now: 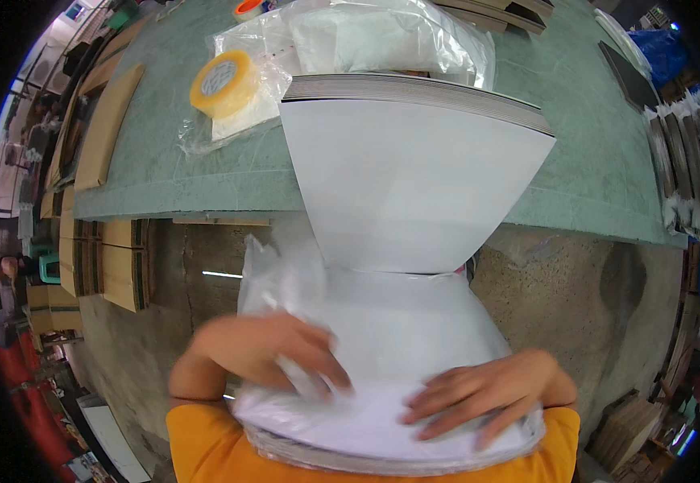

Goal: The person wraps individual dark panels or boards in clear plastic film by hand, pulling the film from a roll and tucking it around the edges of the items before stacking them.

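A stack of flat white sheets or boards (418, 173) with layered edges juts over the near edge of the table toward me. Below it, against my body, lies a white stack in clear plastic wrapping (390, 330), its film loose and crumpled on the left side. My right hand (487, 394) rests flat on the wrapped stack, fingers spread and holding nothing. Over the same stack's left part is my left hand (281, 354), its fingers bent downward and smeared by motion. Whether it pinches any film cannot be made out.
On the green table (592, 185) sit a yellow tape roll (223, 84) and clear plastic bags (366, 40). A brown cardboard piece (108, 129) lies along the left edge. Wrapped bundles (692, 161) stand at the right. Folded cartons (120, 266) are stacked below left.
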A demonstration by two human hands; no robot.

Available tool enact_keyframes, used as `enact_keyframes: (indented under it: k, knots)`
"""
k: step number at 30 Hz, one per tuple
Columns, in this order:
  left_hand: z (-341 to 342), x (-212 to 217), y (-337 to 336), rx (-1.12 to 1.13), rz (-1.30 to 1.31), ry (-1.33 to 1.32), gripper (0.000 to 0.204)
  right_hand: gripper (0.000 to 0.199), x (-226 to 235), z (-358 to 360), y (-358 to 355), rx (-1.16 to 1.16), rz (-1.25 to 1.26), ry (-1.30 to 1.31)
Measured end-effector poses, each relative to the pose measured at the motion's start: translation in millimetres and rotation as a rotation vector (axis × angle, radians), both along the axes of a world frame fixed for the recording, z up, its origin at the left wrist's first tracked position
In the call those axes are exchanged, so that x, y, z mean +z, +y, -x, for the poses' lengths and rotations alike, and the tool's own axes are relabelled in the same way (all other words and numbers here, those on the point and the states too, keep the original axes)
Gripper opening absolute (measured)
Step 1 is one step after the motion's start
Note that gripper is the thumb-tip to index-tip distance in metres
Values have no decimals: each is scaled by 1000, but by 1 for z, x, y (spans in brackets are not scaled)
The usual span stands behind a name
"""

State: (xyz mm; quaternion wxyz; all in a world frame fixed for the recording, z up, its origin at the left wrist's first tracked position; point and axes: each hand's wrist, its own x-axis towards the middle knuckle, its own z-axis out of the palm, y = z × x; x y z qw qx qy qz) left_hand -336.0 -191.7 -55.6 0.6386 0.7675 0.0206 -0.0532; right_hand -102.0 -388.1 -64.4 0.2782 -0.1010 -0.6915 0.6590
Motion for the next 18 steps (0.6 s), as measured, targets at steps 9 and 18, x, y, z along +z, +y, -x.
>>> enact_keyframes:
  k: [9, 18]
  knots:
    - [-36, -174, -27, 312, -475, 120, 19, 57, -157, -17, 11, -527, 261, -993]
    - [-107, 24, 30, 938, 69, -81, 28, 27, -34, -30, 67, -761, 595, -205]
